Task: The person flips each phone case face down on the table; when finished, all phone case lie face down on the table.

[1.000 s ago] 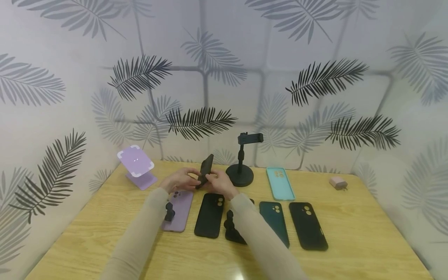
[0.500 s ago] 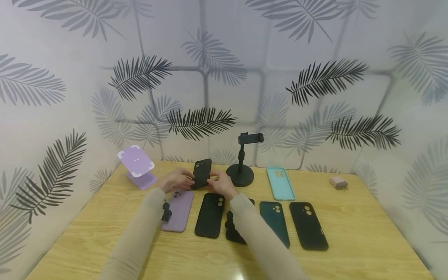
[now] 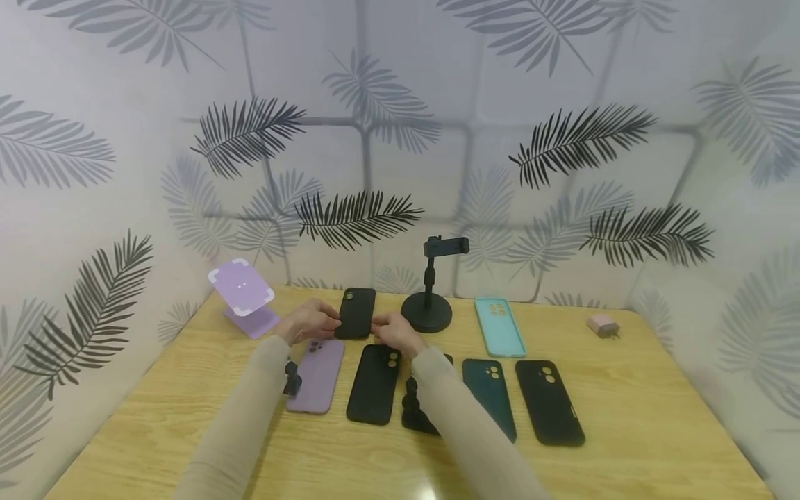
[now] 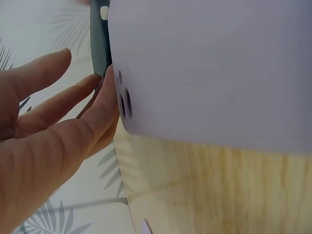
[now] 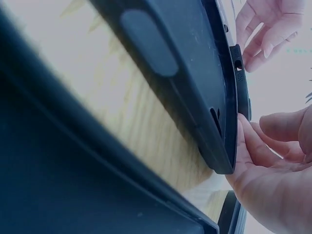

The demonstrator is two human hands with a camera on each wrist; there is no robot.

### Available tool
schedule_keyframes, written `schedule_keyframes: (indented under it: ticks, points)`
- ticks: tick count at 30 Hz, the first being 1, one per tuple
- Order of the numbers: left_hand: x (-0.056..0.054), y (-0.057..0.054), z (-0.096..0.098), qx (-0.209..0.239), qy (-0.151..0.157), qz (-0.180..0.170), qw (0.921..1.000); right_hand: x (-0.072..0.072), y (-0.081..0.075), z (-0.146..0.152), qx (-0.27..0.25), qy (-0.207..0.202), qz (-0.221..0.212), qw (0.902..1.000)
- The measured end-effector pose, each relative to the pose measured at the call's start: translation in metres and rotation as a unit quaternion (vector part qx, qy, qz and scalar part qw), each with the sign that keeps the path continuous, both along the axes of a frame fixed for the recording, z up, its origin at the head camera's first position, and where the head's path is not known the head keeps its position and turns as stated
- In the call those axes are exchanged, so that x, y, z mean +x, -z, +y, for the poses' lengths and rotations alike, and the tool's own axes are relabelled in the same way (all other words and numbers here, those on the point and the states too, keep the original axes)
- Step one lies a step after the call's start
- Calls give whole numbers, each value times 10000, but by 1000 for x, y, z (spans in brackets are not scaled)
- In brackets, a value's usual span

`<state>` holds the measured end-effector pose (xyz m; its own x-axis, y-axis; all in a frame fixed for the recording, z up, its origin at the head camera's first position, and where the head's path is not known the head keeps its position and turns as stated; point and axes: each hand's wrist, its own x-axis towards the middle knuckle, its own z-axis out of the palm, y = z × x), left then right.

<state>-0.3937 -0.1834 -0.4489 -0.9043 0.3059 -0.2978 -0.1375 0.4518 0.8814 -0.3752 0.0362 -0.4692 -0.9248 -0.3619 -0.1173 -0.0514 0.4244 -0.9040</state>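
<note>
A black phone case [image 3: 357,314] lies flat at the back of the table, its camera cutout at the upper left. My left hand [image 3: 310,321] is at its left edge, fingers touching it; in the left wrist view the thumb stands apart from that case's edge [image 4: 99,44]. My right hand [image 3: 396,333] is at the lower right edge, fingers loose and thumb off it in the right wrist view. In front lie a purple phone case [image 3: 317,378] and another black case [image 3: 373,385].
A black phone stand [image 3: 428,312] rises behind my right hand, and a purple stand [image 3: 242,288] is at the left. Rightward lie a turquoise case [image 3: 501,328], a dark green case [image 3: 490,396], a black case [image 3: 550,403] and a pink charger [image 3: 603,325]. My right forearm partly covers one dark case.
The black case went from upright and tilted between both hands to lying flat on the table. My fingers have loosened at its edges.
</note>
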Motion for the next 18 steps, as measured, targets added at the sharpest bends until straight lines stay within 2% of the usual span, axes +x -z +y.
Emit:
schedule_keyframes:
  ticks: [5,10,13,16,18]
  points:
    - [0,0,-1,32,-49,19,10000,-1,0,2,-21,60,-25,10000]
    - [1,2,-2,22,-125,129,9998,1,1,8,-349,-51,-130,9993]
    - [3,1,0,76,-234,320,9992,4,-1,12,-470,-78,-86,9988]
    - [7,-3,4,140,-394,588,9974,8,-4,18,-370,-13,110,9993]
    - [10,-8,7,174,-333,736,9966,10,-6,21,-290,40,184,9994]
